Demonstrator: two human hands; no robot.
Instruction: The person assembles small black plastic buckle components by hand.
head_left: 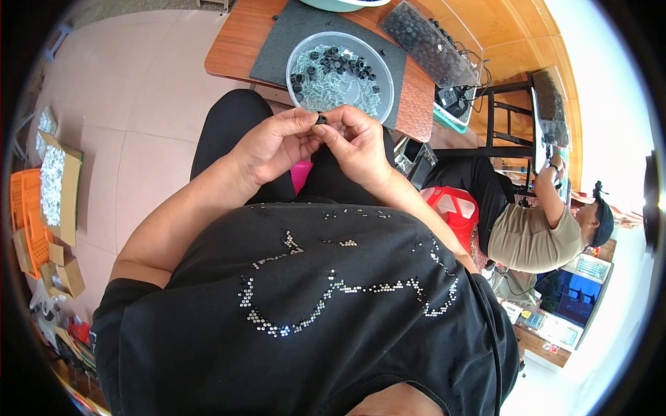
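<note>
- I see the wooden surface ahead of the hands, topped by a dark mat; work looks well short of finished to me, going by how much stock lies about.
- Just beyond the hands, on the mat, sits a round clear bowl, still well filled.
- Farther off, ahead and to the right of the hands, I find a long clear box with many dark pieces in it; whether these are done or waiting, I cannot tell.
- My view centres on the left hand and the right hand, fingertips pinched close together, both on one small dark part.
- In the bowl ahead of them I make out loose black pieces over a bed of small clear pieces; I judge plenty is left.
- The small dark part is between the two sets of fingertips, near the bowl's closest rim; I take it as mid-handling, its details too small to judge.
- Smallest is print: I can read none on the bowl, box or parts, and marks around the blue screen, far right of the hands, are too tiny.
</note>
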